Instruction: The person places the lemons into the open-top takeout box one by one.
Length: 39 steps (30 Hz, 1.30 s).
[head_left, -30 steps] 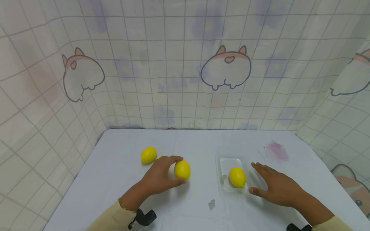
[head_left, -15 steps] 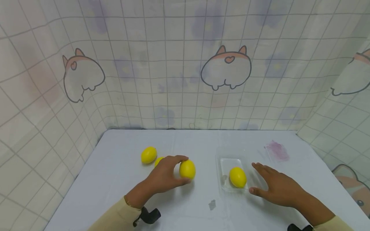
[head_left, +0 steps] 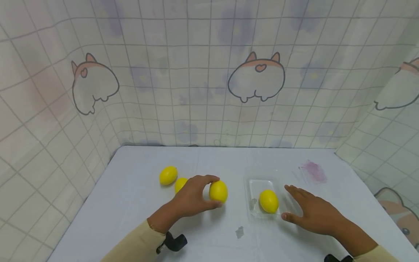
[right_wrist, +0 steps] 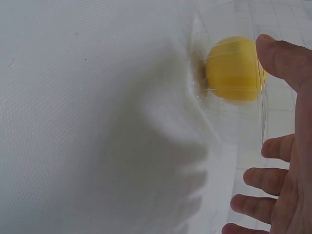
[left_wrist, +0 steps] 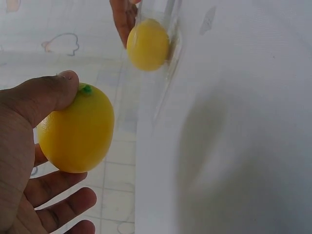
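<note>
My left hand (head_left: 193,198) pinches a yellow lemon (head_left: 218,191) between thumb and fingers, held above the table. In the left wrist view the held lemon (left_wrist: 80,129) shows a small green stem end by the thumb. A clear plastic container (head_left: 252,185) stands to the right, with another lemon (head_left: 268,201) inside it. My right hand (head_left: 312,213) is spread beside the container's right side, its thumb right at the wall in the right wrist view. Two more lemons lie at the left: one lemon (head_left: 168,175) in full sight, the other lemon (head_left: 180,184) partly hidden behind my left hand.
A white-covered table (head_left: 137,203) bears everything. A grey patch (head_left: 240,232) marks it in front of the container, and a pinkish stain (head_left: 313,171) lies at the back right. A grid-patterned curtain (head_left: 209,80) with cartoon animals surrounds the back and sides.
My left hand has carried its lemon to the right, closer to the container, uncovering more of the lemon behind it. The right hand and the container have stayed in place.
</note>
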Available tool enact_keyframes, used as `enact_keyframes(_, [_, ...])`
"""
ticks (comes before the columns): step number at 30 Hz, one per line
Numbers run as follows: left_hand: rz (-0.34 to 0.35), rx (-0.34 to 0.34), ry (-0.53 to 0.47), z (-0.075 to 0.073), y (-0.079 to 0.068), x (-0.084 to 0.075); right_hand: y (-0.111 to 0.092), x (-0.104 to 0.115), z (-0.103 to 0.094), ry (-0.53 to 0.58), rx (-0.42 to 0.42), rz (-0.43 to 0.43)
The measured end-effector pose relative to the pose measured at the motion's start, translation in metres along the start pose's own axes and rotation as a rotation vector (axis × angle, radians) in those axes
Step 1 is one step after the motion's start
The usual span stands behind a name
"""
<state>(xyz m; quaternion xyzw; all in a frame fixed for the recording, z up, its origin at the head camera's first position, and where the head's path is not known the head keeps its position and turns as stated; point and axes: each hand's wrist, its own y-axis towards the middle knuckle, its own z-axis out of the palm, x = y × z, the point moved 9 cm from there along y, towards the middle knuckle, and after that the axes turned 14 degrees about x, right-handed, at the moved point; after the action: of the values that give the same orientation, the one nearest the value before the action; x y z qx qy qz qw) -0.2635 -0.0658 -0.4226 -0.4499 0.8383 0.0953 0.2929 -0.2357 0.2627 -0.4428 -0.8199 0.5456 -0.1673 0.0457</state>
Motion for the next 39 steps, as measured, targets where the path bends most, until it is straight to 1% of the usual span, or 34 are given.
enact_keyframes(6, [0.004,0.022,-0.01,0.005,0.006,-0.005,0.001,0.001,0.001,0.002,0.024,0.012])
enact_keyframes(13, [0.016,0.043,-0.018,0.011,0.013,-0.012,0.0,0.001,0.001,0.005,0.022,0.01])
enact_keyframes(18, [0.03,0.049,-0.025,0.014,0.017,-0.019,0.0,0.001,0.001,0.005,0.035,0.019])
enact_keyframes(26, [0.028,0.062,-0.031,0.018,0.024,-0.026,-0.002,0.002,0.0,0.006,0.031,0.022])
enact_keyframes(35, [0.05,0.068,-0.011,0.023,0.032,-0.037,-0.002,0.002,0.0,0.004,0.014,0.014])
enact_keyframes(39, [0.051,0.072,-0.017,0.025,0.036,-0.041,-0.001,0.001,0.001,0.0,0.017,0.016])
